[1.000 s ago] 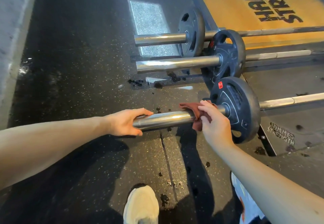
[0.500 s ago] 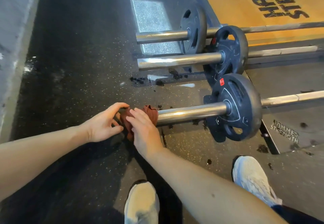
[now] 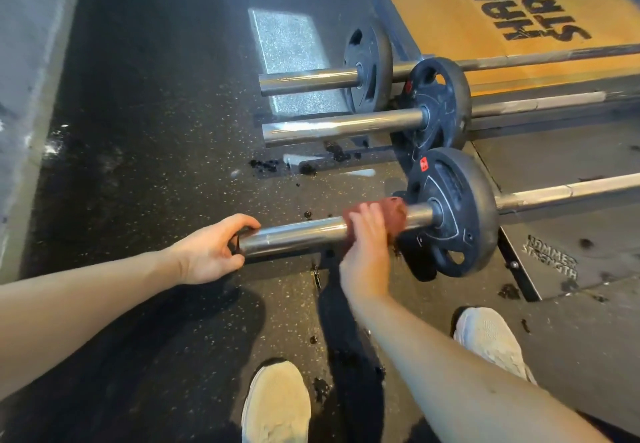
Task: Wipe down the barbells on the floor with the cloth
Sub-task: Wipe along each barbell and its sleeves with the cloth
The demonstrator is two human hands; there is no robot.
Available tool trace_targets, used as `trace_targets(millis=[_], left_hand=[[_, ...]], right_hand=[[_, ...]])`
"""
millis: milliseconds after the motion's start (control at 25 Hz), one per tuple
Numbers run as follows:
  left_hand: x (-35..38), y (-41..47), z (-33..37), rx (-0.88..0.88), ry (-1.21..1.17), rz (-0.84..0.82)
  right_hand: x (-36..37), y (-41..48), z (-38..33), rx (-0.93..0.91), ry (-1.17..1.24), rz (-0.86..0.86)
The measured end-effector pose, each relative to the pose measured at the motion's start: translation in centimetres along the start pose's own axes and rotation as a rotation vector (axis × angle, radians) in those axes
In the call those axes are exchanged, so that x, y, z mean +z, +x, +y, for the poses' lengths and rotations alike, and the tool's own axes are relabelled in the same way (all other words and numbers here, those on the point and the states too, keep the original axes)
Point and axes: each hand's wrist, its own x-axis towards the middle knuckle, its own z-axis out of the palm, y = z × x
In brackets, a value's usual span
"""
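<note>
Three barbells are seen lying side by side on the black speckled floor (image 3: 138,130). The nearest barbell (image 3: 294,234) is grasped at its bare chrome end by the left hand (image 3: 207,252), fingers and thumb curled round the tip. A reddish-brown cloth (image 3: 393,212) is wrapped over the same chrome end, just beside the black weight plate (image 3: 453,214), and is gripped there by the right hand (image 3: 367,248), fingers curled over the top. A small red label (image 3: 423,165) is noted on the plate; its print is too small to read. The middle barbell (image 3: 343,127) and far barbell (image 3: 308,78) are untouched. Large black lettering on the yellow platform (image 3: 433,19), upside down and cropped, is read in part as "HAMM" and "STRENG". "HAMMER STRENGTH" is embossed on the grey panel (image 3: 588,220). Two pale shoes (image 3: 277,404) are recorded at the bottom edge.
</note>
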Motion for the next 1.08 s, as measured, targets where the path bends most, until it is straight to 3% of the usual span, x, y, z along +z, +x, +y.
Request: trace_targets(millis=[160, 240, 600, 680, 840, 960, 1080], left_hand=[[0.2, -0.7, 0.0, -0.052, -0.29, 0.082], [0.5, -0.9, 0.0, -0.044, -0.331, 0.112], [0.1, -1.5, 0.4, -0.075, -0.359, 0.106], [0.3, -1.5, 0.1, -0.111, -0.29, 0.123], [0.2, -1.8, 0.8, -0.184, -0.184, 0.188], [-0.4, -1.7, 1.2, -0.219, -0.155, 0.236], [-2.5, -1.5, 1.8, -0.162, -0.038, 0.213]], right_hand=[[6.4, -3.0, -8.7, -0.211, 0.078, -0.296], [7.6, -2.0, -10.8, -0.208, 0.025, -0.433], [5.9, -4.6, -5.6, -0.503, 0.16, -0.256], [4.2, -2.7, -7.3, -0.48, 0.012, -0.336], [4.2, 2.8, -12.4, -0.256, -0.415, -0.688], [5.1, 5.8, -14.6, -0.062, -0.434, -0.85], [3.5, 5.8, -13.5, -0.113, -0.385, -0.799]])
